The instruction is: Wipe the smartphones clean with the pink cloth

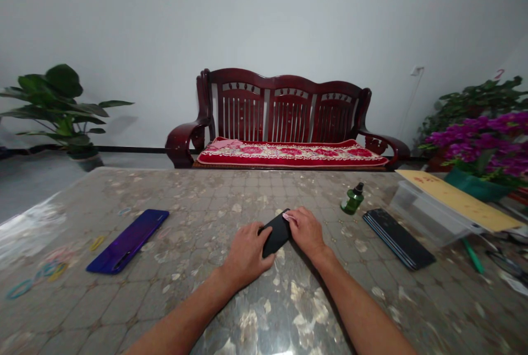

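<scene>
A black phone [276, 232] lies flat on the patterned table [198, 267] in front of me. My left hand [246, 253] rests on its near left edge, fingers curled against it. My right hand [304, 229] presses a small pink cloth [288, 216] onto the phone's far corner, fingers pinched on the cloth. A small green bottle [352, 199] with a dark cap stands just right of my right hand.
A purple-blue phone [128, 239] lies at left, with coloured rubber bands [49, 271] near the left edge. A stack of dark phones [398, 237] lies at right beside a clear plastic box [429, 213] under a yellow envelope. A wooden bench [284, 124] and potted plants stand beyond.
</scene>
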A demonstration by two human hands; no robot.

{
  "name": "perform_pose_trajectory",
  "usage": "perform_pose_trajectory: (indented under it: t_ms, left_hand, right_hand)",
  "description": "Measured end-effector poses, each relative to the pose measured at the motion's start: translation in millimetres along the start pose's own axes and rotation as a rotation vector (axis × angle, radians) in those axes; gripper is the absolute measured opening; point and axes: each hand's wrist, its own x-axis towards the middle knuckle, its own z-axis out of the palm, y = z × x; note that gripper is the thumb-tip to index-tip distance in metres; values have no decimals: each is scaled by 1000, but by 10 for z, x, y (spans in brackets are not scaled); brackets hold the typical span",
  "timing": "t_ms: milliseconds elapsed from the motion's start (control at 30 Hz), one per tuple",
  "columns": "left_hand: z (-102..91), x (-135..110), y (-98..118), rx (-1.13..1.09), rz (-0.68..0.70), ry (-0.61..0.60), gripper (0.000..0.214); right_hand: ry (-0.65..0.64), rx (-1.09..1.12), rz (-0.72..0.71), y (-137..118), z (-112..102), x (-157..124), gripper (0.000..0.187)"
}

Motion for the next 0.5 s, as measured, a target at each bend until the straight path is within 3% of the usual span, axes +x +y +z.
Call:
perform_pose_trajectory:
  t_ms: [300,500]
  left_hand:
    - [-11,69,-349,-115,20,-67,50]
    - [4,69,-437,-209,21,-39,50]
  right_hand:
    - [-15,-103,13,16,-52,8,22]
    - [-121,-34,-174,-191,-73,-40,23]
